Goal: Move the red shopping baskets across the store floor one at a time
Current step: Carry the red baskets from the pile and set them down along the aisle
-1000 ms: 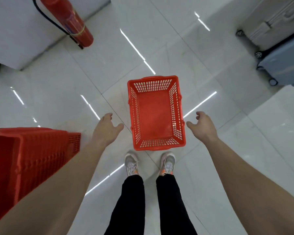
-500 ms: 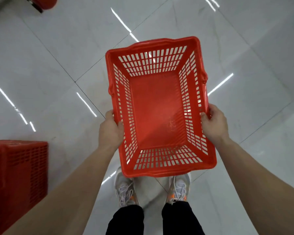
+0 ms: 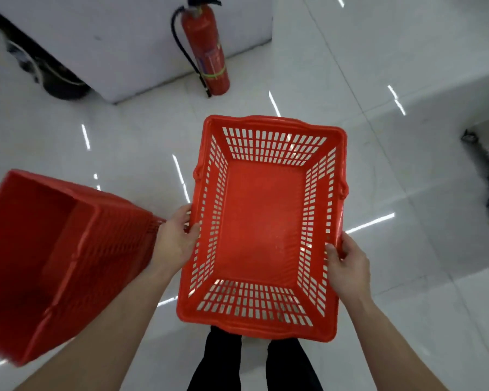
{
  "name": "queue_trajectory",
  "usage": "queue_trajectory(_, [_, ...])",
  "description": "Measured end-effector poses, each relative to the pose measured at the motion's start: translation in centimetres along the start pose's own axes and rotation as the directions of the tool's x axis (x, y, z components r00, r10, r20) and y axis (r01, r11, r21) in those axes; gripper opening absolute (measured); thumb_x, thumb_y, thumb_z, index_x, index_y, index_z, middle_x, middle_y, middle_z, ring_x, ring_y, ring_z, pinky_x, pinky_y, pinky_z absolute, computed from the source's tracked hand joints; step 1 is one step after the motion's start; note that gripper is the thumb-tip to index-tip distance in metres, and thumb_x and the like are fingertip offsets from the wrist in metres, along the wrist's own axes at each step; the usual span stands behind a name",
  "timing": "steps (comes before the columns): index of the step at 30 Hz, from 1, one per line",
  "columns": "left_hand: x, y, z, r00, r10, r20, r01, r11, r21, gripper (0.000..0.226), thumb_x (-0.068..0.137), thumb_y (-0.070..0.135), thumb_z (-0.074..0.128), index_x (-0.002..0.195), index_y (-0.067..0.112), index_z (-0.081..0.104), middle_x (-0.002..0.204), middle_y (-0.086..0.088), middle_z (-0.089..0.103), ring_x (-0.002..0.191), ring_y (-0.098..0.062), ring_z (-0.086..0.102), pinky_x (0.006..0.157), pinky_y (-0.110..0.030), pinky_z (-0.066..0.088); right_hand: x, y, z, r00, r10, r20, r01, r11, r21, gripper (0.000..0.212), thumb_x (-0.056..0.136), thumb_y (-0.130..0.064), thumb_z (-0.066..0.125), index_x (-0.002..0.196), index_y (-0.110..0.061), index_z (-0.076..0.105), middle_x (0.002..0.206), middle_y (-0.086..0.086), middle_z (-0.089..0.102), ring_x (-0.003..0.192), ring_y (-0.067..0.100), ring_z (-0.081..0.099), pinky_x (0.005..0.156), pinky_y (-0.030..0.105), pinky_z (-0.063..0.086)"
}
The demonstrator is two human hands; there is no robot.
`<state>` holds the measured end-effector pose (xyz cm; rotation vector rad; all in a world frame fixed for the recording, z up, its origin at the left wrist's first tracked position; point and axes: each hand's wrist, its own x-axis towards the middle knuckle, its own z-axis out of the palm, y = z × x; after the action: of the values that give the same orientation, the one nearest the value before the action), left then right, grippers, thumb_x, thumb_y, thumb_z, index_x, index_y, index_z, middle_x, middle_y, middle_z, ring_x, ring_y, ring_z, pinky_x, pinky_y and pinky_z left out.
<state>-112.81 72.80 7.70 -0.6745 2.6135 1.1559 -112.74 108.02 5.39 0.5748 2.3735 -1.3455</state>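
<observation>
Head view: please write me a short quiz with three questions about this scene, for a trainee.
1. True or false: the basket being held contains goods.
2. What stands upright beyond it? A. fire extinguisher B. mop C. chair
3. How many hands grip its sides?
Key: 1 false, it is empty. 2 A. 3 two, the left hand and the right hand.

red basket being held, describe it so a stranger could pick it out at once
On the white tile floor, below the fire extinguisher, find the empty red shopping basket at mid-frame, its open top facing the camera. Unlike the other red basket at the left edge, it is gripped on both long sides by the left hand and right hand.
</observation>
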Motion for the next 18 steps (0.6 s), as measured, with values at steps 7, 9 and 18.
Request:
queue_trajectory(7, [-12.5,2.3,-18.6,0.958,-0.087,-0.272,0.046,0.987,-0.154,0.043,0.089,0.021,0.068,0.127,0.039,0.058,0.100,0.032,0.068,0.096,0.011,0.063,0.083,-0.011,0.047,-10.7,-16.8,0.4,0.957,-0.246,0.155,0.239,0.969,0.065,0.022,0.100,-0.037,0.053,0.110,-0.056,0.060,0.097,-0.026,0.072,0.084,-0.002,0.072,0.066,0.014,0.056])
queue_trajectory(9, [-15.9,1.7,-23.3,0.934,-0.113,-0.339,0.054,0.983,-0.176,0.046,0.088,0.015,0.069,0.125,0.039,0.059,0.102,0.030,0.068,0.098,0.009,0.064,0.088,-0.019,0.048,-13.8,-20.0,2.0,0.939,-0.278,0.200,0.270,0.960,0.067,0.021,0.099,-0.034,0.054,0.112,-0.046,0.064,0.097,-0.022,0.073,0.084,0.001,0.072,0.073,0.030,0.060])
queue_trajectory(18, [-23.0,-9.5,-41.2,0.880,-0.171,-0.443,0.087,0.975,-0.204,0.048,0.089,0.008,0.068,0.131,0.029,0.062,0.098,0.026,0.069,0.085,0.018,0.062,0.079,-0.007,0.046,-26.8,-29.2,14.9,0.877,-0.348,0.332,0.319,0.937,0.142,0.017,0.099,-0.029,0.060,0.113,-0.033,0.067,0.095,-0.018,0.075,0.083,0.005,0.074,0.078,0.038,0.062])
